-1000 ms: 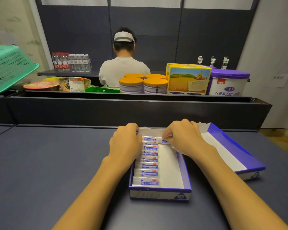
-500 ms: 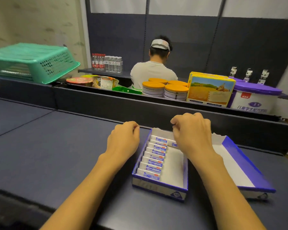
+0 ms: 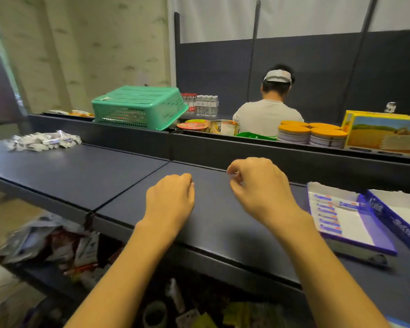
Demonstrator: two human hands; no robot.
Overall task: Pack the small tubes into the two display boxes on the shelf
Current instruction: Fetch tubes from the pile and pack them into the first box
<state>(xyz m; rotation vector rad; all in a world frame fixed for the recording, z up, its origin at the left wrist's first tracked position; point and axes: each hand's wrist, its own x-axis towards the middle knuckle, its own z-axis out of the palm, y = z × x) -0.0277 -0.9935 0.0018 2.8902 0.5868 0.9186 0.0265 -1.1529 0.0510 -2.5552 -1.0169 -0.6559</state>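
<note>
A pile of small white tubes (image 3: 43,140) lies at the far left of the dark shelf (image 3: 85,171). Two blue and white display boxes stand at the right: the nearer box (image 3: 362,233) holds a column of several tubes (image 3: 327,215) along its left side, and the other box (image 3: 400,216) beside it looks bare inside. My left hand (image 3: 169,197) and my right hand (image 3: 260,185) hover over the shelf's middle, left of the boxes, fingers loosely curled and holding nothing.
A green plastic basket (image 3: 137,107) sits upside down behind the shelf's back wall. A person in a white top (image 3: 267,114) stands with their back turned. Orange-lidded tins (image 3: 312,134), a yellow carton (image 3: 386,136) and water bottles (image 3: 204,105) are beyond. Packets (image 3: 57,247) fill the lower shelf.
My view has swung left, bringing the tube pile into sight. Both hands have left the nearer box and moved left over the bare shelf; a tube stays where my right hand was.
</note>
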